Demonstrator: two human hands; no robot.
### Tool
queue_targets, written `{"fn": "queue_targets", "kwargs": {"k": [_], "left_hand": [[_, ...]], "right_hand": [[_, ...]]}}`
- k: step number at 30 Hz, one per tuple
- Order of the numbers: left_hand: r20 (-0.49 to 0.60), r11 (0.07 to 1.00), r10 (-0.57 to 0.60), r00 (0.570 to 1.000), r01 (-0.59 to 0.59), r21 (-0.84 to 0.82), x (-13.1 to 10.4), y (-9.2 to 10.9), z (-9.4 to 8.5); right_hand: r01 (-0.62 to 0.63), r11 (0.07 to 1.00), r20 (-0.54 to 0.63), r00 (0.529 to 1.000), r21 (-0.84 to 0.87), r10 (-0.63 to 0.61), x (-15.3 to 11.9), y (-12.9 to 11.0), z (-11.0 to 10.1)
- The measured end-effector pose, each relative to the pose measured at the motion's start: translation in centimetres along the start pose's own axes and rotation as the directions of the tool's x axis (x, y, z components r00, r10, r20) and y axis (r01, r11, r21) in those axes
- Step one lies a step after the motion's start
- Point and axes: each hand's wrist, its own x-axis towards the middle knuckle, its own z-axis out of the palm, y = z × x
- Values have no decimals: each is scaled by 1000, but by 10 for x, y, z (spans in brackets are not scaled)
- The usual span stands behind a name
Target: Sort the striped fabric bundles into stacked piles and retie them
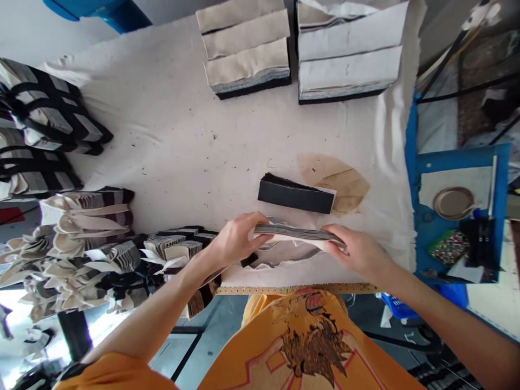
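Near the table's front edge, my left hand (242,236) grips the left end of a grey fabric stack (298,232), thumb and fingers on either side of it. The stack's right end is pinched in my right hand (352,248). It is held edge-up, with its thin layers showing. Beneath it, loose pale cloth strips (284,253) lie on the cloth-covered table, beside a small black piece (249,260) near my left wrist. Just beyond my hands sits a black stack of strips (296,196), with a brown paper pattern piece (339,181) to its right.
Beige stacks (247,59) and white stacks (350,67) stand at the table's far side. Tied bundles (52,111) and several fabric bundles (89,222) crowd the left. A blue tray (426,216) with a round dish (454,203) is at the right.
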Motion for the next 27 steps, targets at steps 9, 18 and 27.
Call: {"fn": "queue_targets", "kwargs": {"k": [9, 18, 27], "left_hand": [[-16, 964, -254, 967, 252, -89, 45, -23, -27], [-63, 986, -165, 984, 162, -46, 65, -37, -8], [-66, 946, 28, 997, -5, 323, 67, -38, -13]], "right_hand": [[-102, 942, -83, 987, 320, 135, 58, 1, -24], [-130, 971, -97, 984, 199, 151, 64, 16, -7], [-121, 917, -289, 957, -381, 6, 64, 6, -2]]}}
